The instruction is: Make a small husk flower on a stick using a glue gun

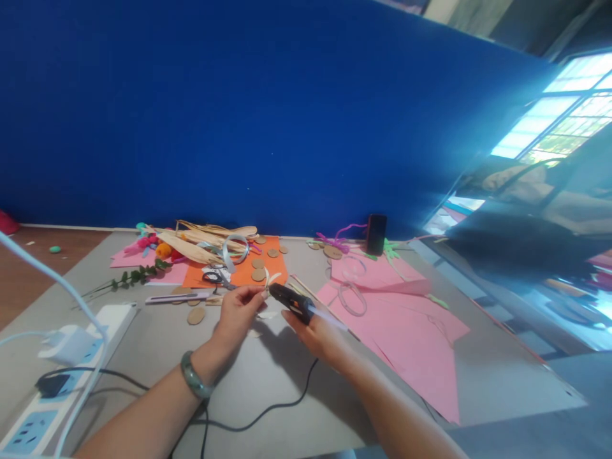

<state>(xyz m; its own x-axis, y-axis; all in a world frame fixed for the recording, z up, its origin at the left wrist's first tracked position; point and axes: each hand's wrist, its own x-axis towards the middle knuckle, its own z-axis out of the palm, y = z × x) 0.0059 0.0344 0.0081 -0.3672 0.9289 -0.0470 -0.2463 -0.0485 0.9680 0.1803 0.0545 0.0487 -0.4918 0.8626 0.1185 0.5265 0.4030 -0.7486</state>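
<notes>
My left hand (240, 312) pinches a small pale husk piece (272, 278) with split, petal-like tips. My right hand (318, 338) is wrapped round a black hot glue gun (289, 301), and a translucent glue stick (329, 317) juts from its back. The gun's nozzle end is close beside the husk piece; whether they touch I cannot tell. Under the hands lie pale scraps (266, 315). Left of my left hand are a wooden disc (196, 315), a utility knife (174, 298) and black-handled scissors (213, 278).
Dried husks (205, 247) and a tape roll (235, 249) lie near orange paper (275, 250). Pink sheets (411, 357) cover the right side; a phone (376, 234) leans behind them. A power strip (117, 319) and black cable (268, 411) occupy the front. A blue partition (287, 115) stands behind.
</notes>
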